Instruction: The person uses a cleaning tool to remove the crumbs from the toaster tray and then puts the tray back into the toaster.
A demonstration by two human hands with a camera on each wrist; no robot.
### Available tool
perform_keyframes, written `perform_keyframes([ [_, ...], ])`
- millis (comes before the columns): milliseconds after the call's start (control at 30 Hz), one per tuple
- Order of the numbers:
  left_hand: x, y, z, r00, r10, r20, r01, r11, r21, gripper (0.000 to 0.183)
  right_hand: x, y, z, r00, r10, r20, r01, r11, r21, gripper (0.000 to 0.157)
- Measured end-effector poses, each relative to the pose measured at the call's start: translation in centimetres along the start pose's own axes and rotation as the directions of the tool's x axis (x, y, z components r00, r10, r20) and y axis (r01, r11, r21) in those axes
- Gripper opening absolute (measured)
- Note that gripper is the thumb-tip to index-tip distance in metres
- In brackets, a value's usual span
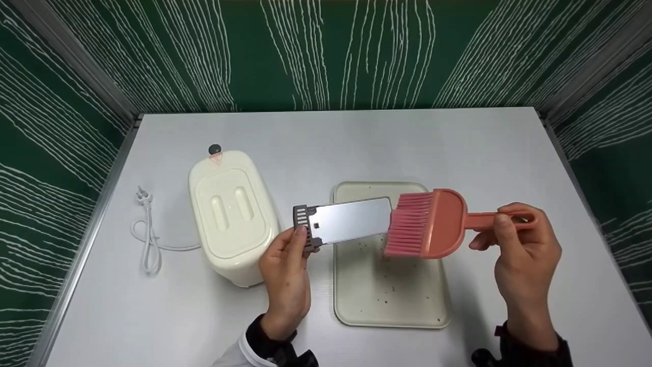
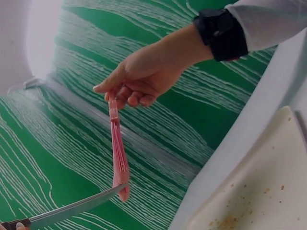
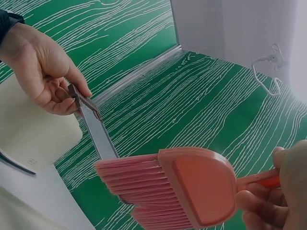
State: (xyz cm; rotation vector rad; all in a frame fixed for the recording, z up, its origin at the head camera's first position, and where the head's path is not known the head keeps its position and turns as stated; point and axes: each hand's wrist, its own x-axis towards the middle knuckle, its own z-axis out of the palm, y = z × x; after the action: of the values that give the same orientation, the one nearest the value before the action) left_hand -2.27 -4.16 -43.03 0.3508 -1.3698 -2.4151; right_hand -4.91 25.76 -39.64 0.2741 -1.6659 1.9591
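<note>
The shiny, flat metal plate (image 1: pixel 356 219) is held over the crumb-strewn beige tray (image 1: pixel 389 313), its long axis running rightward from the left hand (image 1: pixel 288 285), whose fingers pinch its dark, slotted end. Its free end meets the soft pink bristles (image 1: pixel 410 224) of the smooth coral brush (image 1: pixel 449 224), nearer the right hand (image 1: pixel 527 260), whose fingers grip the looped handle. Left of both, the rounded, glossy cream toaster (image 1: pixel 234 214) stands on the smooth white bench (image 1: pixel 489 148).
</note>
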Motion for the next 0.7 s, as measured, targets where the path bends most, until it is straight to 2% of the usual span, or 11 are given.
perform_keyframes([
  [367, -0.13, -0.29, 0.2, 1.0, -0.005, -0.021, 0.005, 1.0, -0.008, 0.013, -0.16, -0.73, 0.11, 1.0, -0.024, -0.013, 0.023, 1.0, -0.011, 0.012],
  [700, -0.23, -0.78, 0.29, 0.999, -0.046, 0.008, 0.045, 0.998, 0.048, 0.015, -0.5, -0.8, 0.63, 0.998, -0.043, -0.04, 0.047, 0.994, 0.1, 0.015],
])
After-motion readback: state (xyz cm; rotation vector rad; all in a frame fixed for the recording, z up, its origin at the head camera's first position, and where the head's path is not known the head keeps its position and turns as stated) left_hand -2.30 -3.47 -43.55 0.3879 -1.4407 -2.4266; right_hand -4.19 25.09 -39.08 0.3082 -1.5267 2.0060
